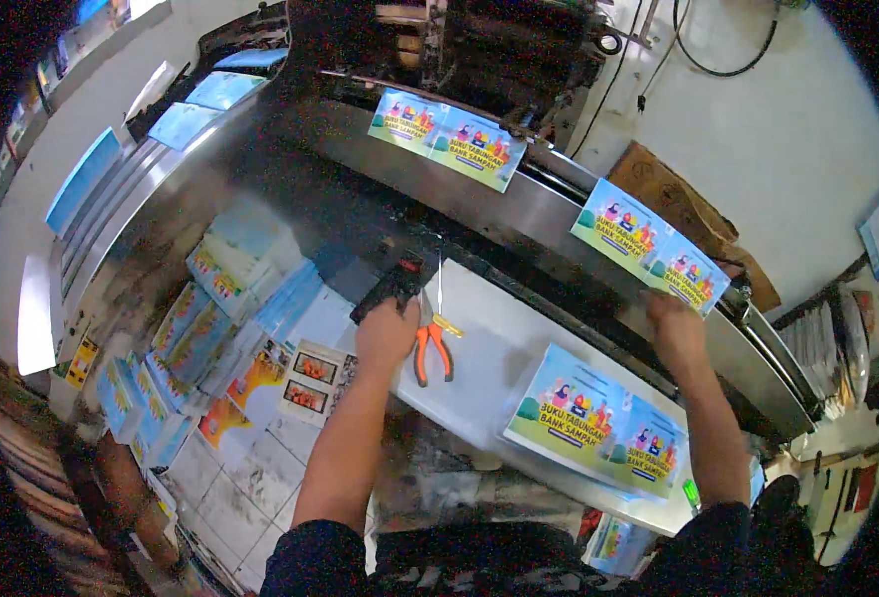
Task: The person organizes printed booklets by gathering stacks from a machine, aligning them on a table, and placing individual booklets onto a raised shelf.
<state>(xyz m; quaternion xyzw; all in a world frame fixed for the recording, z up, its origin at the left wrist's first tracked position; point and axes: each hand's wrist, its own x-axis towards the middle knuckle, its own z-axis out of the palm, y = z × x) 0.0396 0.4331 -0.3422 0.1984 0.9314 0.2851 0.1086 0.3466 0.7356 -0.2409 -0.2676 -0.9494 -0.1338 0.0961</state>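
Observation:
My left hand [387, 333] is closed about a black object [396, 284] at the far left corner of a white tabletop; my fingertips are partly hidden there. Beside it lie orange-handled pliers [433, 353] and a thin screwdriver with a yellow handle [447, 325]. My right hand [675, 326] is closed at the lower right edge of a printed cover sheet [623, 231], which lies folded over a long metal rail [544, 214]. A second printed cover sheet [446, 139] hangs on the rail further left. A stack of the same covers [598, 423] rests on the tabletop between my forearms.
Bundles of printed booklets [186, 333] are piled at the left, by a tiled floor [250, 488]. Light blue sheets [186, 124] lie on a slatted metal tray [126, 194] at the far left. Brown cardboard [673, 194] leans behind the rail. A green object [692, 493] sits at the tabletop's right end.

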